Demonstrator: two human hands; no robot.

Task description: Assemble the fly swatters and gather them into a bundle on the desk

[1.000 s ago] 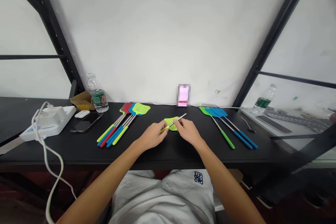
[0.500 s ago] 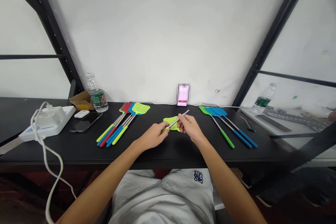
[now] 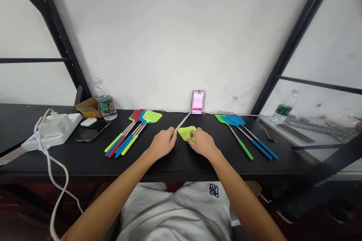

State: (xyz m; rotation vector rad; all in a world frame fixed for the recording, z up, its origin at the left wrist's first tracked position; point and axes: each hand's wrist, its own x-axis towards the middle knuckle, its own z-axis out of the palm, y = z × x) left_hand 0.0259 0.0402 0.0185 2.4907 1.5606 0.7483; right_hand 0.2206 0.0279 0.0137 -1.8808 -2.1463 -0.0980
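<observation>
My left hand [image 3: 163, 143] is closed around the lower end of a thin metal fly swatter rod [image 3: 183, 121], whose tip points up and to the right toward the wall. The grip end is hidden inside my fingers. A loose yellow-green mesh fly swatter head [image 3: 186, 132] is low over the black table, apart from the rod. My right hand [image 3: 205, 142] has its fingers bent round the right side of this head. On the left lies a group of finished-looking fly swatters [image 3: 152, 116] in yellow-green, blue and red. Three more swatters [image 3: 245, 148], one green and two blue, lie to the right.
A lit phone [image 3: 197, 102] leans on the wall behind my hands. At the left are a water bottle [image 3: 105, 101], a dark phone [image 3: 93, 131], a white case [image 3: 88, 122], a cardboard box [image 3: 86, 108] and a power strip [image 3: 53, 130] with looping cables. Another bottle [image 3: 285, 106] appears beyond the right frame.
My right hand has let go of the rod and taken hold of the mesh head. The rod has swung more upright in my left hand, which has moved slightly left.
</observation>
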